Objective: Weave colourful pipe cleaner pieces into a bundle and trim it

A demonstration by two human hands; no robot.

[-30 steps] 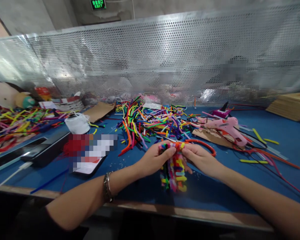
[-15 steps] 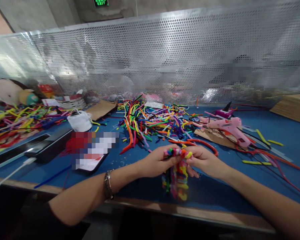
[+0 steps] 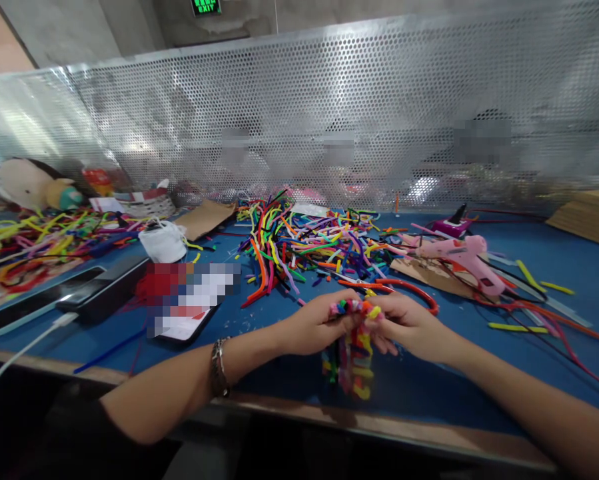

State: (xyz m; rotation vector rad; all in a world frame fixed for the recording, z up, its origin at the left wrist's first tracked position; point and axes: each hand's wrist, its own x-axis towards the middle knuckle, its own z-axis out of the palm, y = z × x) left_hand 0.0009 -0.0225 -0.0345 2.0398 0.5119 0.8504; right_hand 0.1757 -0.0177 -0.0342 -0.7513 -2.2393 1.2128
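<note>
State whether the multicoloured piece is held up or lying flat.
Held up: the multicoloured piece hangs from the left hand and right hand, which pinch its top.

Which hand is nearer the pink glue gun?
Right. The right hand is in front of the pink glue gun and to its left; the left hand is farther left from it.

- Fuzzy multicoloured piece (image 3: 362, 363): upper part partly covered by left hand (image 3: 319, 325) and right hand (image 3: 406, 325); hanging end blurred.
- Phone (image 3: 195, 313): screen obscured by pixelation.
- Exit sign (image 3: 206, 7): cropped by upper edge.
- Cardboard stack (image 3: 586, 219): cropped by right edge.
- Shapes (image 3: 339, 150) behind perforated panel (image 3: 289, 93): indistinct.
</note>
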